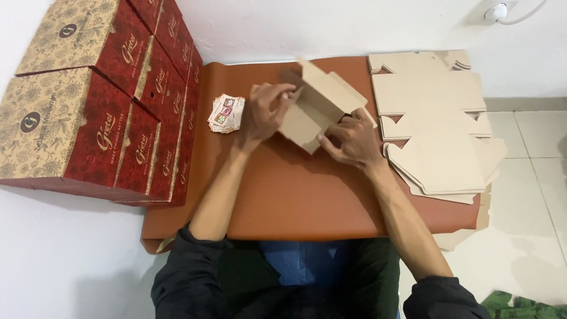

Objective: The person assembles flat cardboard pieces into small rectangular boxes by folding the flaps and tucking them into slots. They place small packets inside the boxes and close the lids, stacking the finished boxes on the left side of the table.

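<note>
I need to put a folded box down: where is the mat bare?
Bare: the brown mat between the forearms, and left of the left hand below the sticker pile. Crowded: flat cardboard blanks at right; right hand and half-folded box mid-mat.

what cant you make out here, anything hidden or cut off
All in the head view:
- Inside of the cardboard box: hidden by its own raised flaps.
- Left hand fingertips: tucked behind a flap.
- Right hand palm: turned away, so its grip is unclear.
- Sticker stack: too small to make out the pictures.
- Red cartons: cut off by the left and top edges.
- Flat cardboard blanks: lower sheets covered by those above.
</note>
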